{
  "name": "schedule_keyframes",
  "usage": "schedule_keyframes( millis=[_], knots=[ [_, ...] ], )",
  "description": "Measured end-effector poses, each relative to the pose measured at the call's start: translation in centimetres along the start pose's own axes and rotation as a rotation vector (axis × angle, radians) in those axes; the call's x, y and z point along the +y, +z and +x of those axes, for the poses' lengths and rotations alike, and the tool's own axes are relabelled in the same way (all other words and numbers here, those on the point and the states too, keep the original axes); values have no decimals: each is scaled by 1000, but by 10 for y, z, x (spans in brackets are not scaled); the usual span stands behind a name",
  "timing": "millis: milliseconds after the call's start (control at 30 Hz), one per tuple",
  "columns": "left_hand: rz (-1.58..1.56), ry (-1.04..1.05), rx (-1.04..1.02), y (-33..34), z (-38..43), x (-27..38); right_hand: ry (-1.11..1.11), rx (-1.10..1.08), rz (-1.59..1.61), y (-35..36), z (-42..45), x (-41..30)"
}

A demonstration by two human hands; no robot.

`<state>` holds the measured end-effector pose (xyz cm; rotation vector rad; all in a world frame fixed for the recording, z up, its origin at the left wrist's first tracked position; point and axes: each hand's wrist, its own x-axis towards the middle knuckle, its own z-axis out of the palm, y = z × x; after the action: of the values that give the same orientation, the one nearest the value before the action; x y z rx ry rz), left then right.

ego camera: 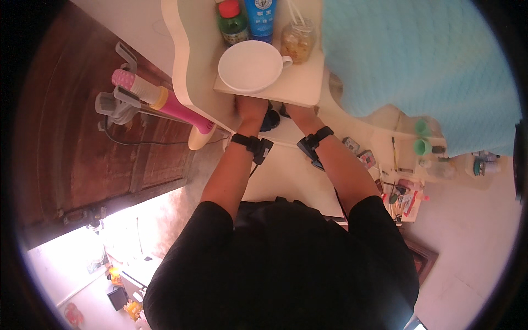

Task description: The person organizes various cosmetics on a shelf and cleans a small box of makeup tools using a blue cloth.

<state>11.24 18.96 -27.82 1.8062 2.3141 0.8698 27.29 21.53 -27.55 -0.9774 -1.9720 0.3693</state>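
Observation:
Both forearms reach forward beneath a cream shelf [303, 93], each with a black strapped device on the wrist. My left hand [252, 108] shows only at its back, below the shelf's front edge; its fingers are hidden. Beside it is a dark object [270, 119], too covered to name. My right hand [301, 113] is under the same edge to the right, fingers hidden, with another dark piece at its inner side. Whether either hand holds anything cannot be seen. Above them, a white cup with a handle [251, 66] stands on the shelf.
Behind the cup stand a red-capped green bottle [233, 27], a blue tube [260, 20] and a glass jar [298, 43] holding sticks. A pink and white cylindrical object [177, 108] is at the left. A light blue quilted cloth [404, 62] hangs at the right, above green cups [421, 146].

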Motion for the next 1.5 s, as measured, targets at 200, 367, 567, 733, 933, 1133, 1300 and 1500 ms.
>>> schedule_keyframes(
  millis=[200,367,567,733,933,1133,1300,1500],
  knots=[
    [-78,111,144,0,-2,-14,141,-58,175,-1,0,-9],
    [258,79,-9,-30,-13,9,86,-152,14,1,-3,-8],
    [-219,-135,-5,-99,-54,33,-38,-164,-388,-6,0,-26],
    [24,-29,-194,-102,-105,6,135,-303,-284,-30,-2,-62],
    [79,3,-317,-84,-127,-15,-188,-392,-46,-32,-23,-68],
    [90,16,-302,-84,-127,-20,-22,-745,-63,-40,-15,-68],
    [120,23,-253,-84,-140,-18,146,-906,-416,-48,3,-96],
    [89,-29,-304,-87,-143,-14,-271,-676,-127,-40,-12,-75]
  ],
)
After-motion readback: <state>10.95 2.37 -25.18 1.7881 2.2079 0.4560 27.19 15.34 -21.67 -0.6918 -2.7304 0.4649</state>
